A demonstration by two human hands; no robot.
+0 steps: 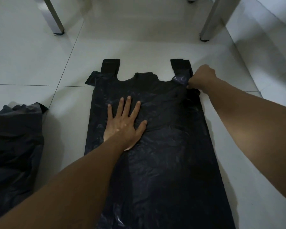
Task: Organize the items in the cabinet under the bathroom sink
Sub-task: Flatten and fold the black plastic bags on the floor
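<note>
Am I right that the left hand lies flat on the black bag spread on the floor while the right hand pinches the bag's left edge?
Not quite. The head view shows the right hand pinching the right edge, near its right handle. The left hand does lie flat on the black plastic bag spread on the tiled floor.

black plastic bag [163, 146], flat on floor

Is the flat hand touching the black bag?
Touching. The head view shows the left hand lying flat on the bag, fingers spread, with no gap beneath them.
</note>
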